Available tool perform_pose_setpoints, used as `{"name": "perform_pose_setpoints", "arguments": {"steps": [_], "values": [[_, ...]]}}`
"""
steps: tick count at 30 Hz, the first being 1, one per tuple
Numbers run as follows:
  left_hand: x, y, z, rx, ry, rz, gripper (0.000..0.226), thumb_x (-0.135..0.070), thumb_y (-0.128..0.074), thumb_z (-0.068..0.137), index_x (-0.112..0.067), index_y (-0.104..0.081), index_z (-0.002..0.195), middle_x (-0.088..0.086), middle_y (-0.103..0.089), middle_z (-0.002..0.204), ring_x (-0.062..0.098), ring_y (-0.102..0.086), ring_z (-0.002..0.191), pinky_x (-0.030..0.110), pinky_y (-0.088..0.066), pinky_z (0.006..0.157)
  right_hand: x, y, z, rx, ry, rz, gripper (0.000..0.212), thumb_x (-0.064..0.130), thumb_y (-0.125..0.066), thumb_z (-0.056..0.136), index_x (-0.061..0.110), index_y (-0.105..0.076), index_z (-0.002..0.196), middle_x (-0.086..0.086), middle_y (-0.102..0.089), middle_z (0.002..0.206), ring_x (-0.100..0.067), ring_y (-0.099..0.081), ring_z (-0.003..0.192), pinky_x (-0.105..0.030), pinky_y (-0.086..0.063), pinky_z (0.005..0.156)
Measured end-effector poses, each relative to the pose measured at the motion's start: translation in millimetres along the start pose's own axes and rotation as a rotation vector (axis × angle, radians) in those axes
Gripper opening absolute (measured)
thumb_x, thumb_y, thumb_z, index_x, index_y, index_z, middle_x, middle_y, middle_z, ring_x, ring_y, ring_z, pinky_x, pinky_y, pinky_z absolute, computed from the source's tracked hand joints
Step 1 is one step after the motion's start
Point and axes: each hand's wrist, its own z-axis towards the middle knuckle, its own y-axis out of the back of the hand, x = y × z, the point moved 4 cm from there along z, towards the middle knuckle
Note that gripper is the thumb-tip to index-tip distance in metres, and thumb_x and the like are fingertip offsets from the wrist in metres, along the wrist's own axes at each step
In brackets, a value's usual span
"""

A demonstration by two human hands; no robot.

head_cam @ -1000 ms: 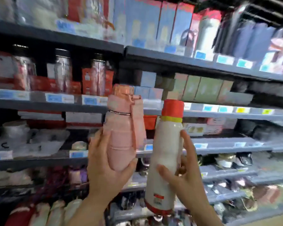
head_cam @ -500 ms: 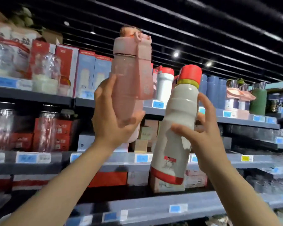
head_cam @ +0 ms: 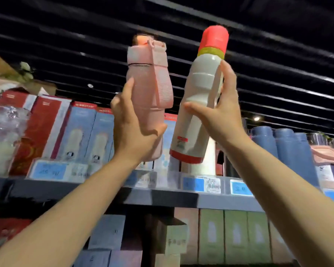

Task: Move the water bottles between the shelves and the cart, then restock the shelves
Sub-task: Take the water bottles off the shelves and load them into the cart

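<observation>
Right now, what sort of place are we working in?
Most likely a retail shop aisle for drinkware. Blue price tags line the shelf edge, boxed bottles and blue flasks stand in rows, and the left hand and right hand each hold a bottle.

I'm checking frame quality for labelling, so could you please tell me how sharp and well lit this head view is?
Head view: the pink bottle and white bottle are fairly sharp and evenly lit; the price tags and boxes behind are soft and unreadable; the ceiling is dark, with wide-angle bending at the edges.
</observation>
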Motion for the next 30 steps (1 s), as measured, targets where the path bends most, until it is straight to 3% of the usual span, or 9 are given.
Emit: {"name": "perform_pose_setpoints", "arguments": {"steps": [1, 3, 7, 10, 13, 16, 19, 24, 30], "values": [[6, -9, 1, 0.019, 0.014, 0.001, 0.107, -0.011, -0.086, 0.068, -0.013, -0.02, 0.152, 0.014, -0.024, 0.146, -0.012, -0.022, 0.098, -0.013, -0.017, 0.075, -12, -3, 4, -0.015, -0.007, -0.006, 0.096, 0.015, -0.076, 0.076, 0.039, -0.018, 0.148, 0.003, -0.035, 0.13, 0.007, -0.044, 0.098, -0.003, -0.042, 0.074], [18, -21, 0, 0.052, 0.059, 0.01, 0.11, -0.012, -0.087, 0.068, -0.019, -0.017, 0.153, 0.011, -0.022, 0.147, -0.013, -0.021, 0.094, -0.013, -0.018, 0.073, -37, -12, 7, -0.021, -0.038, -0.005, 0.094, 0.015, -0.075, 0.078, 0.041, -0.016, 0.148, 0.004, -0.031, 0.126, 0.01, -0.039, 0.091, -0.003, -0.038, 0.064], [38, -28, -6, 0.092, 0.145, 0.052, 0.114, -0.016, -0.089, 0.066, -0.031, -0.015, 0.153, 0.006, -0.022, 0.149, -0.01, -0.021, 0.101, 0.009, -0.027, 0.089, -77, -32, 2, 0.057, -0.057, 0.073, 0.093, 0.016, -0.075, 0.076, 0.043, -0.02, 0.146, 0.003, -0.035, 0.127, 0.002, -0.045, 0.099, -0.02, -0.043, 0.075], [46, -31, -11, 0.15, 0.213, 0.102, 0.116, -0.018, -0.089, 0.066, -0.038, -0.012, 0.151, 0.004, -0.021, 0.151, 0.001, -0.024, 0.112, 0.026, -0.031, 0.093, -99, -41, -7, 0.142, -0.039, 0.057, 0.092, 0.017, -0.075, 0.077, 0.042, -0.02, 0.146, 0.006, -0.035, 0.129, 0.004, -0.044, 0.098, -0.017, -0.042, 0.08], [47, -34, -11, 0.209, 0.235, 0.14, 0.119, -0.018, -0.089, 0.065, -0.043, -0.01, 0.15, 0.003, -0.022, 0.148, 0.005, -0.027, 0.111, 0.027, -0.03, 0.091, -111, -47, -13, 0.22, -0.033, -0.011, 0.091, 0.023, -0.075, 0.077, 0.044, -0.018, 0.145, 0.005, -0.035, 0.134, -0.005, -0.04, 0.095, -0.018, -0.044, 0.081], [50, -37, -12, 0.263, 0.243, 0.22, 0.124, -0.021, -0.09, 0.063, -0.046, -0.005, 0.149, 0.002, -0.022, 0.147, 0.002, -0.026, 0.109, 0.026, -0.028, 0.093, -117, -54, -20, 0.279, -0.059, -0.051, 0.09, 0.029, -0.074, 0.076, 0.046, -0.018, 0.143, 0.001, -0.037, 0.135, -0.013, -0.043, 0.098, -0.038, -0.05, 0.087], [53, -39, -11, 0.316, 0.284, 0.261, 0.127, -0.021, -0.09, 0.063, -0.045, -0.001, 0.151, 0.003, -0.021, 0.148, 0.003, -0.024, 0.11, 0.025, -0.026, 0.094, -122, -57, -26, 0.295, -0.076, -0.108, 0.083, 0.033, -0.072, 0.078, 0.041, -0.02, 0.142, -0.001, -0.039, 0.133, -0.015, -0.042, 0.098, -0.034, -0.044, 0.085], [64, -39, -9, 0.381, 0.399, 0.26, 0.133, -0.027, -0.092, 0.059, -0.05, 0.001, 0.15, 0.003, -0.025, 0.149, 0.016, -0.035, 0.115, 0.032, -0.035, 0.095, -125, -64, -26, 0.355, -0.027, -0.346, 0.069, 0.044, -0.064, 0.085, 0.031, -0.022, 0.138, -0.009, -0.043, 0.123, -0.029, -0.049, 0.092, -0.028, -0.034, 0.058], [68, -41, -8, 0.44, 0.443, 0.311, 0.13, -0.032, -0.091, 0.058, -0.055, 0.0, 0.147, 0.005, -0.029, 0.143, 0.029, -0.038, 0.127, 0.051, -0.039, 0.106, -122, -66, -30, 0.357, -0.018, -0.434, 0.069, 0.05, -0.057, 0.088, 0.031, -0.018, 0.142, -0.013, -0.04, 0.125, -0.038, -0.054, 0.094, -0.036, -0.039, 0.069]]}}
